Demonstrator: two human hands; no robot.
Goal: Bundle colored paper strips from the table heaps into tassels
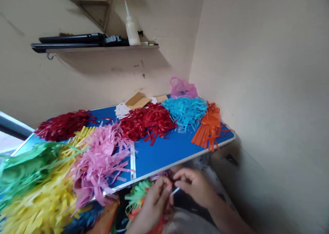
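Low in the view, my left hand [156, 199] is pinched closed, with a small orange-red bit of paper showing at the thumb tip. Orange paper fringe [158, 225] and light green paper fringe [138, 192] hang beside and below it over my lap. My right hand [195, 186] is just to the right, thumb and forefinger bent with a gap between them. A thin white strip [175, 191] lies between the two hands; whether my right fingers touch it is unclear.
A blue table [159, 156] carries fringe piles: dark red [64, 124], red [149, 120], light blue [185, 110], orange [209, 124], pink [102, 158], yellow [38, 199] and green [31, 165]. A pink plastic bag [183, 88] sits behind. The wall shelf [102, 49] holds a glue bottle [132, 31].
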